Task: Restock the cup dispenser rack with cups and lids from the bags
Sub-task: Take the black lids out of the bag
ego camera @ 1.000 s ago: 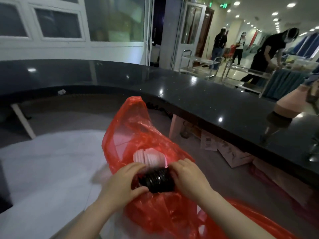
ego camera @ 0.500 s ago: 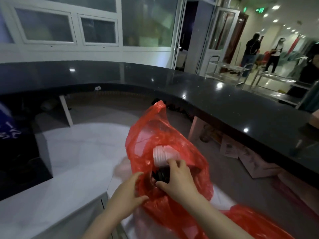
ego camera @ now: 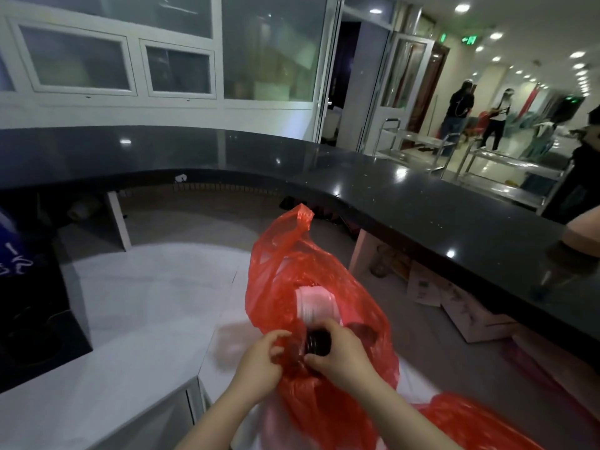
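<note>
Lids (ego camera: 317,342), black and half hidden by the red bag (ego camera: 292,271), sit gripped by the right hand (ego camera: 341,358); left hand (ego camera: 259,362) pinches plastic.

Red bag (ego camera: 285,271) — black lids (ego camera: 319,342)

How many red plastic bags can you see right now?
2. One red bag stands open on the white counter, both hands at its mouth; a second red bag lies at lower right. Others may be hidden.

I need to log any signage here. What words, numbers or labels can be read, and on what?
Green exit sign above the doorway: lit, wording too small to read.
White marks on the dark blue object at left: blurred, unreadable.
Cardboard boxes under the black counter: print too blurred.
</note>
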`<move>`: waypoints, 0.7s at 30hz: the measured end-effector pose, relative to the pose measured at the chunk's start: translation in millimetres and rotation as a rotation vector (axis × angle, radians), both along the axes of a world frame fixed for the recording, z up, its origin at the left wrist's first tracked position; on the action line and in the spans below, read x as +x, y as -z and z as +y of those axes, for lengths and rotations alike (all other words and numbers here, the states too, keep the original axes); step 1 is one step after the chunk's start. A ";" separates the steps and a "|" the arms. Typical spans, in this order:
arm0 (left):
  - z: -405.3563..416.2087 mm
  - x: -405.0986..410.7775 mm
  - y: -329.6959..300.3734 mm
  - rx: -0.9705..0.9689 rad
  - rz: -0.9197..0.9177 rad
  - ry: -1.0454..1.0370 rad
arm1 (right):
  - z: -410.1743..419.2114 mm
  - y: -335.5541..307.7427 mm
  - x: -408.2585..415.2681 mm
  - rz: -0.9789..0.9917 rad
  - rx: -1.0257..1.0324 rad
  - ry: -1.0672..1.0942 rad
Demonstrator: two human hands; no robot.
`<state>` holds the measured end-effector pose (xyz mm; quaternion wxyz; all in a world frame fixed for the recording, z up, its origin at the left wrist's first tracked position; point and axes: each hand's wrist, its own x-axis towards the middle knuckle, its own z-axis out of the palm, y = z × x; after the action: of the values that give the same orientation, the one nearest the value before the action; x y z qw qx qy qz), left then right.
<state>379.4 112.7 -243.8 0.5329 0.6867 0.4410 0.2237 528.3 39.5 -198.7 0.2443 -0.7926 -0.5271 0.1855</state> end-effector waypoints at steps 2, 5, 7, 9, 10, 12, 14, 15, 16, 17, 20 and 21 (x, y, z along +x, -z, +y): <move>0.9 3.8 -5.9 -0.042 -0.031 0.010 | -1.2 1.4 1.5 0.023 -0.021 0.012; 3.2 7.7 -14.2 -0.113 -0.085 0.036 | 0.8 1.6 6.9 0.013 -0.056 0.005; 7.8 9.3 -18.4 -0.138 -0.101 0.023 | 2.6 1.1 10.7 0.011 -0.063 0.007; 12.9 12.0 -23.3 -0.145 -0.098 -0.007 | 3.9 1.6 12.3 0.022 -0.068 0.016; 13.6 13.8 -25.8 -0.143 -0.081 -0.016 | 3.9 2.6 11.3 0.026 -0.072 0.019; 12.2 17.5 -27.8 -0.103 -0.018 -0.017 | 3.6 5.4 7.0 0.019 -0.079 0.028; 11.0 20.1 -24.8 -0.061 0.017 -0.009 | 3.7 8.1 3.1 -0.017 -0.067 0.029; 10.6 20.5 -24.1 -0.039 0.016 -0.011 | 3.6 9.0 2.1 -0.036 -0.062 0.029; 11.0 20.7 -23.5 -0.016 0.008 -0.014 | 3.4 9.7 2.0 -0.051 -0.062 0.028; 12.0 20.2 -23.9 -0.003 -0.006 -0.005 | 2.9 10.5 2.8 -0.060 -0.063 0.027; 15.7 15.6 -20.5 -0.032 -0.070 0.014 | -1.3 13.5 7.9 -0.057 -0.065 0.040; 16.3 13.5 -19.0 -0.068 -0.093 0.006 | -2.5 14.4 9.2 -0.061 -0.057 0.051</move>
<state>392.9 128.9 -224.8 0.5765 0.6585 0.4210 0.2384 537.5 37.0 -213.1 0.2100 -0.8177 -0.5083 0.1698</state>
